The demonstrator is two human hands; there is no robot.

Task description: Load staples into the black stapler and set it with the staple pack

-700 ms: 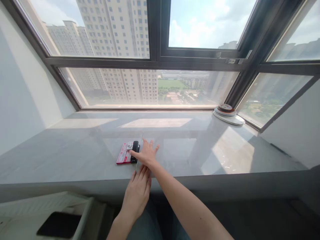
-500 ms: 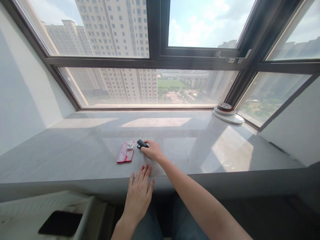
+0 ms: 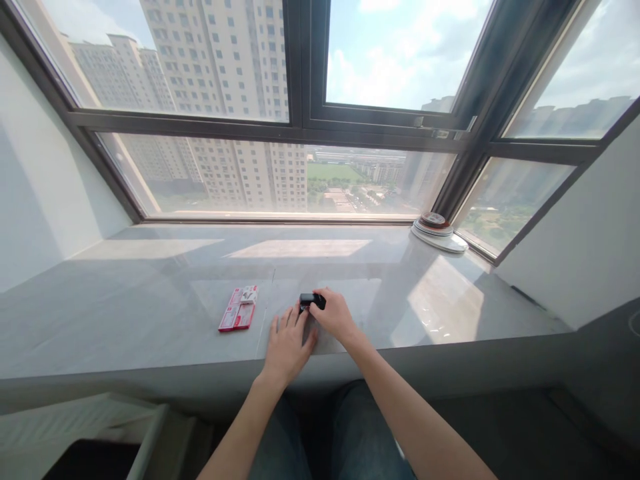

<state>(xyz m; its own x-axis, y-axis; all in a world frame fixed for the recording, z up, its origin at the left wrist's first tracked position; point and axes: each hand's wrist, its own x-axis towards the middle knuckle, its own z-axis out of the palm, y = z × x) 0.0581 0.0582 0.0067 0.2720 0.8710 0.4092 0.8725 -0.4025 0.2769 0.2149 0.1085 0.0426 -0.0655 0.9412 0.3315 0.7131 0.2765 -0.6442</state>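
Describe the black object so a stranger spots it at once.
Start at the big window and drop to the pale grey sill below it. Toward the sill's front edge, the right hand grips the black object, with the left hand close by. Its dark colour sets it apart from the red-and-white boxes lying to its left.

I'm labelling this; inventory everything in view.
Stapler: one, black, centre
Flat packs: count unclear, red and white, left
Small box: one, white, packs' far end
Discs: several stacked, mostly white, far right
Window: five panes, dark frame, ahead
Sill: one, grey, below window
Tower blocks: several, pale, outside
Walls: two, white, either side
Furniture: one, pale, lower left
Flat item: one, black, lower left
Trousers: one pair, blue, bottom
Left hand: one, beside stapler
Right hand: one, gripping stapler
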